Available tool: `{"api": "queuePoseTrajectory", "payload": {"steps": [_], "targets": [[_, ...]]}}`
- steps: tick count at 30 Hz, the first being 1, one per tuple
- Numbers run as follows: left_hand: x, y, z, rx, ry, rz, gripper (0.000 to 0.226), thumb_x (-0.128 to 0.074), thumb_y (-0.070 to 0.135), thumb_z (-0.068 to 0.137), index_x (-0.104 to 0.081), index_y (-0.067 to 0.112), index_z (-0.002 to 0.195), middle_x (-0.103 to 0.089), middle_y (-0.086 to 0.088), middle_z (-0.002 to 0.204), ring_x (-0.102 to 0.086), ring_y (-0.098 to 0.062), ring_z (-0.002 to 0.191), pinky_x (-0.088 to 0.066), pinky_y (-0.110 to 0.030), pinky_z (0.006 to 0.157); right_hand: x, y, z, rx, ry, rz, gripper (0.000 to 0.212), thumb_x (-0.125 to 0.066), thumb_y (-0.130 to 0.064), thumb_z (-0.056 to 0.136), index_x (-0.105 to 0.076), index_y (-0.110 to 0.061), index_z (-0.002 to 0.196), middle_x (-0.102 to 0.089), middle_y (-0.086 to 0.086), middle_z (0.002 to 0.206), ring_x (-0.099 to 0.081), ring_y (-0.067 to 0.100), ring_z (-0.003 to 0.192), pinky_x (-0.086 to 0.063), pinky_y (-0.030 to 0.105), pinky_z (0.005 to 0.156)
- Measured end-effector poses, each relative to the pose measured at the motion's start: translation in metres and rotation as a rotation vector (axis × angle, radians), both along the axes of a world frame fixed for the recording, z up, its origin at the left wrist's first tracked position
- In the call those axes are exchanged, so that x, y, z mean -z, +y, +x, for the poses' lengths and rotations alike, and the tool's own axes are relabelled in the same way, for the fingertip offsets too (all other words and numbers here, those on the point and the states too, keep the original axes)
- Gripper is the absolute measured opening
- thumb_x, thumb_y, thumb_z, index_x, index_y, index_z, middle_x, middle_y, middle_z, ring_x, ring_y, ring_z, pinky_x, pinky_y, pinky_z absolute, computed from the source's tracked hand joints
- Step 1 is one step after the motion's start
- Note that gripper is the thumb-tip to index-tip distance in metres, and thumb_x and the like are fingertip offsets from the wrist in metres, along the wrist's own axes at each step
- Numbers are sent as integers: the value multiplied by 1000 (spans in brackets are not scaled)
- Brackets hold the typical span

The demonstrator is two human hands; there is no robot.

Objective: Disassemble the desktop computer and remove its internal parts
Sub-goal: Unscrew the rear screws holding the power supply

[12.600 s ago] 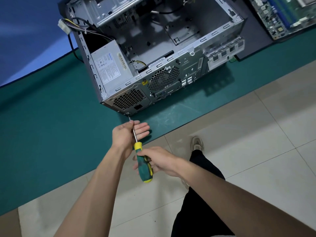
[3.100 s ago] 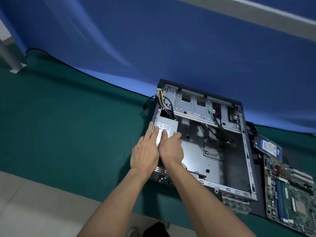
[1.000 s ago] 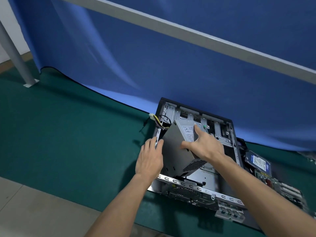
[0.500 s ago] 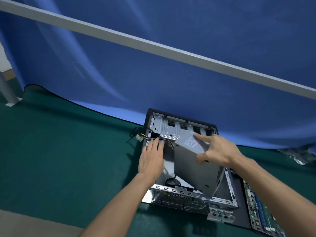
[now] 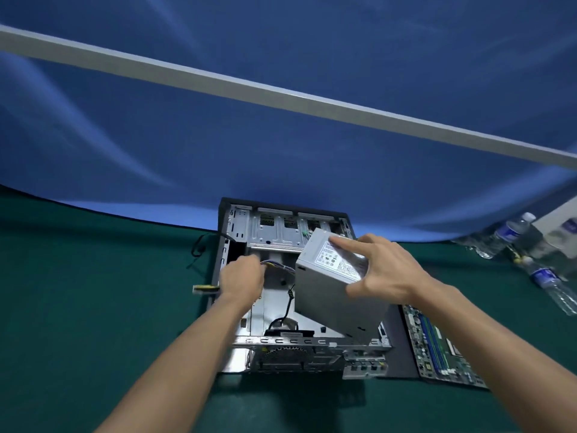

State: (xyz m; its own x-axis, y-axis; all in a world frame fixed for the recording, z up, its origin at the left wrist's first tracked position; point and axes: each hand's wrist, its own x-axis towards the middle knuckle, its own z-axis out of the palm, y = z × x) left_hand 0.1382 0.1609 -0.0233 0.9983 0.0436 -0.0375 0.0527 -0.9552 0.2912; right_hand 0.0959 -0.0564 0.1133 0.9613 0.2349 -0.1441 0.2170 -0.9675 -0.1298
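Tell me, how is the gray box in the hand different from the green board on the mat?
The power supply is a thick gray metal box; the motherboard is a thin green board. The power supply is lifted and tilted over the open case, held by the right hand; the motherboard lies flat on the mat, untouched. Both are computer parts.

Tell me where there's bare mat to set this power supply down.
The green mat left of the computer case is bare, past the connector hanging over its wall. The strip in front of the case is bare too. The right is crowded: the motherboard lies beside the case, water bottles beyond.
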Motion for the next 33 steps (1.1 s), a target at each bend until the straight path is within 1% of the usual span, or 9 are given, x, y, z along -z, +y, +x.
{"api": "queuePoseTrajectory", "payload": {"steps": [5,8,10,12,14,16,23,27,33], "targets": [[-25,-12,-4,-406,369,-1015,29,-46,19,98,-51,5,73,-48,-6,58,-37,-16,46,-28,-20,42,18,10,1,-37,-87,-61,96,-51,-58,50,-25,-52,142,-43,-8,108,-30,9,91,-24,25,81],[-46,-11,-9,-484,539,-1325,34,-29,8,99,-48,7,70,-46,-2,39,-37,-11,28,-39,-18,34,23,21,-1,-83,-140,-68,97,-51,-59,50,-27,-48,143,-46,-5,120,-36,12,101,-22,24,83],[-53,-8,-12,-440,636,-1343,35,-26,13,100,-53,8,78,-49,-3,36,-47,-14,27,-58,-39,56,20,25,-4,-132,-190,-84,95,-52,-58,50,-32,-46,142,-48,-4,120,-39,15,103,-21,25,82],[-54,-5,-13,-411,753,-1327,38,-35,36,100,-58,8,92,-63,-11,60,-64,-26,51,-54,-54,77,14,24,-8,-191,-232,-117,94,-55,-56,50,-36,-43,141,-50,-1,119,-41,18,102,-23,26,82],[-51,-4,-10,-411,873,-1404,57,-48,58,89,-60,5,108,-66,-16,87,-67,-39,82,-53,-56,73,8,21,-12,-250,-254,-177,93,-60,-54,51,-37,-40,141,-50,3,123,-43,21,104,-28,30,86],[-50,-10,-8,-387,988,-1510,69,-56,68,76,-65,5,101,-70,-19,90,-67,-41,83,-54,-52,71,5,17,-16,-307,-279,-252,91,-67,-51,52,-42,-38,139,-52,8,124,-47,25,103,-33,35,87],[-36,-38,0,-321,1164,-1576,59,-69,56,70,-67,9,106,-69,-18,107,-66,-39,94,-52,-54,81,27,-4,-19,-378,-220,-335,84,-72,-46,60,-43,-37,138,-50,13,131,-48,29,111,-38,42,96],[-27,-52,6,-342,1058,-1559,30,-64,43,70,-69,13,74,-71,-13,84,-69,-34,72,-55,-47,65,45,-17,-3,-424,-207,-339,91,-72,-45,61,-32,-34,142,-44,12,134,-42,29,117,-32,40,99],[-17,-65,16,-404,821,-1618,35,-58,46,76,-69,16,61,-69,-10,73,-68,-28,62,-55,-39,59,56,-34,36,-525,-248,-278,101,-63,-62,67,-9,-32,147,-38,5,136,-38,23,120,-29,38,103]]}}
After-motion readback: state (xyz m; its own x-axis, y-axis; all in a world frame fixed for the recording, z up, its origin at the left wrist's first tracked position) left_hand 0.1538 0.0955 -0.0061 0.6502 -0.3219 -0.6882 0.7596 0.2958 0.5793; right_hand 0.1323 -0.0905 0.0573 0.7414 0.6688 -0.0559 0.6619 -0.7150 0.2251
